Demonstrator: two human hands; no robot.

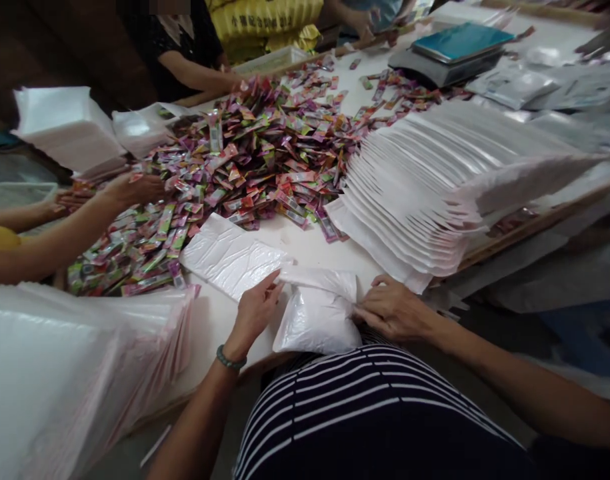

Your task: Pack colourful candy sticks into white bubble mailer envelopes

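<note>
A filled white plastic bag (317, 320) lies at the table's near edge, against my striped shirt, its top part folded over. My left hand (257, 310), with a green bead bracelet at the wrist, pinches the bag's upper left corner. On the other side my right hand (392, 310) has its fingers closed on the bag's right edge. Just beyond the left hand rests a flat white bag (235, 257), partly wrinkled. Behind it rises a large heap of small, colourful wrapped packets (265, 153).
A fanned stack of white bags (415, 187) stands to the right, another stack (49, 360) at the near left. A scale (455, 50) with a blue top sits at the back right. Other people's hands (139, 187) reach into the packets from the left and the far side.
</note>
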